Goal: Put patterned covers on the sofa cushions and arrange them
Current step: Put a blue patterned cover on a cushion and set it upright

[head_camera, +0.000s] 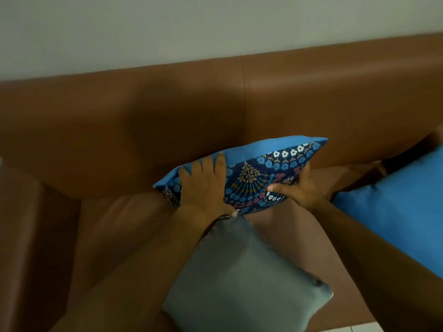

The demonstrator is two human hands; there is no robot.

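A cushion in a patterned cover (254, 174), dark blue with flowers on the front and plain bright blue on the back, stands tilted against the backrest of the brown leather sofa (167, 116). My left hand (203, 188) lies spread over its left half, fingers hooked over the top edge. My right hand (297, 188) grips its lower right side, thumb on the pattern. A plain grey cushion (242, 279) lies flat on the seat just in front, under my arms. A plain blue cushion (402, 212) lies on the seat at the right.
The sofa's left armrest (26, 224) rises at the left edge. A pale wall (167, 27) runs behind the backrest. A strip of light floor (354, 328) shows at the bottom.
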